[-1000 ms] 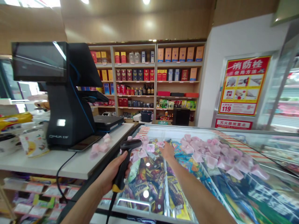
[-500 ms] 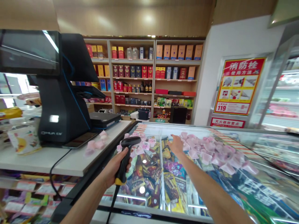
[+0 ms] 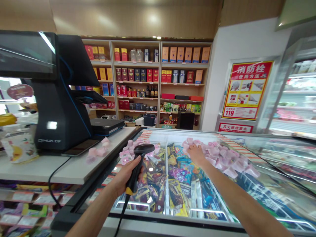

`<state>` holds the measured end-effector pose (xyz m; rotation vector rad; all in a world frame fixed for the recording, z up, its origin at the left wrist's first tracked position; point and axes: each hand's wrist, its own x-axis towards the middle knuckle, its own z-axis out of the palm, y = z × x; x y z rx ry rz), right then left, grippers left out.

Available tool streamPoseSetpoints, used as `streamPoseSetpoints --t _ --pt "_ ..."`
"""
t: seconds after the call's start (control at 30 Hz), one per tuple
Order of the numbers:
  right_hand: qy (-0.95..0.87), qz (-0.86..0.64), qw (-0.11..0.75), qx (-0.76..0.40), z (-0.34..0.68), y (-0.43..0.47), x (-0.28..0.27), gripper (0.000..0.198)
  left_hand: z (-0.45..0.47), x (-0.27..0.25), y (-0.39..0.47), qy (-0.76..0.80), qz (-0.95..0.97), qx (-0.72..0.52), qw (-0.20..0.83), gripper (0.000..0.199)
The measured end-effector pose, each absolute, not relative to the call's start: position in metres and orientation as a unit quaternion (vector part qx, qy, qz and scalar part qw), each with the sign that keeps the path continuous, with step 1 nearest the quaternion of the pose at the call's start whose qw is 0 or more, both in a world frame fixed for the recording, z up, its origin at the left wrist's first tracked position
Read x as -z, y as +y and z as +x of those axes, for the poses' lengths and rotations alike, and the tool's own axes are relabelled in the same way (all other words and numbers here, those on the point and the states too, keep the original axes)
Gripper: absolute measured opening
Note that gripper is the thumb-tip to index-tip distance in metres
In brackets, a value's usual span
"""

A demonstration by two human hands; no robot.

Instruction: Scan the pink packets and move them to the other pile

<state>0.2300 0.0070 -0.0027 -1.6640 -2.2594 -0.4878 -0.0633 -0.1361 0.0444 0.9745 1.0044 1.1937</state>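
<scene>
Head view: left hand wrapped round a tilted scanner, right hand at the left end of the pile of pink cups.
Open room over the freezer lies between both hands. Right fingers curl, whether round a cup cannot be told; from them the pile's long axis slants rightward and nearer.

The left hand was holding a black scanner over the glass-topped cabinet, while the right hand was at the left part of many pink containers.
</scene>
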Motion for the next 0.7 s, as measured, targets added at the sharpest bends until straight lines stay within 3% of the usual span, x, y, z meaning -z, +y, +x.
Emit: streamPoseSetpoints --t 0.13,0.23,0.3,0.43,0.7 --pt "-0.719 -0.606 0.326 0.095 0.229 0.007 -0.001 0.025 -0.057 -0.049 -0.143 0.430 0.427 -0.510 0.610 0.028" --pt "-0.596 -0.608 0.502 -0.151 0.217 0.009 -0.003 0.030 -0.051 -0.051 -0.148 0.417 0.442 -0.478 0.634 0.030" --pt "-0.501 -0.565 0.562 -0.337 0.205 0.010 -0.004 0.033 -0.047 -0.052 -0.151 0.409 0.452 -0.459 0.646 0.030" --pt "-0.393 -0.485 0.592 -0.510 0.188 0.006 -0.007 0.026 -0.039 -0.054 -0.156 0.403 0.468 -0.438 0.654 0.031" --pt "-0.402 -0.472 0.582 -0.526 0.177 0.005 -0.006 0.025 -0.036 -0.059 -0.155 0.363 0.477 -0.426 0.678 0.029"
